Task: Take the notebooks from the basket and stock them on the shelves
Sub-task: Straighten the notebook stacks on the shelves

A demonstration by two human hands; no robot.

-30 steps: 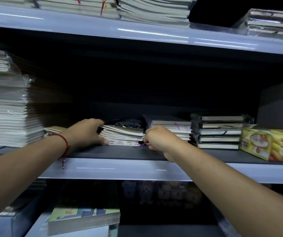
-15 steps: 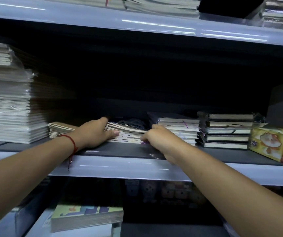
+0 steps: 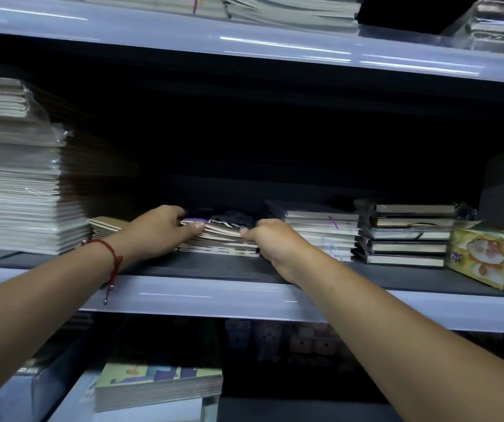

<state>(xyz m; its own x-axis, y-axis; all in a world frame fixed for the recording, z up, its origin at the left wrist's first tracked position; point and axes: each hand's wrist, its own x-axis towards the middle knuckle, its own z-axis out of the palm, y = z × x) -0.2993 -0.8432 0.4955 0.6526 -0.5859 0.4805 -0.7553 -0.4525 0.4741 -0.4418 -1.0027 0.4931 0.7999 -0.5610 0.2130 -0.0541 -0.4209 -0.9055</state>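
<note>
A low stack of thin notebooks (image 3: pixel 223 240) with patterned covers lies on the dark middle shelf (image 3: pixel 214 269). My left hand (image 3: pixel 156 233) grips the stack's left end, fingers over the top and thumb against the front edge. My right hand (image 3: pixel 270 243) holds the stack's right end with curled fingers. The basket is out of view.
A tall wrapped pile of notebooks (image 3: pixel 13 184) stands at the left, a short tan stack (image 3: pixel 104 225) beside it. To the right are white notebooks (image 3: pixel 320 229), dark hardcover books (image 3: pixel 409 236) and a yellow cartoon box (image 3: pixel 491 257). Upper shelf (image 3: pixel 275 47) and lower shelf stacks (image 3: pixel 156 385) hold more.
Both hands have slid further into the shelf along the stack; the left hand moved right onto its left end and the right hand closed in on its right end.
</note>
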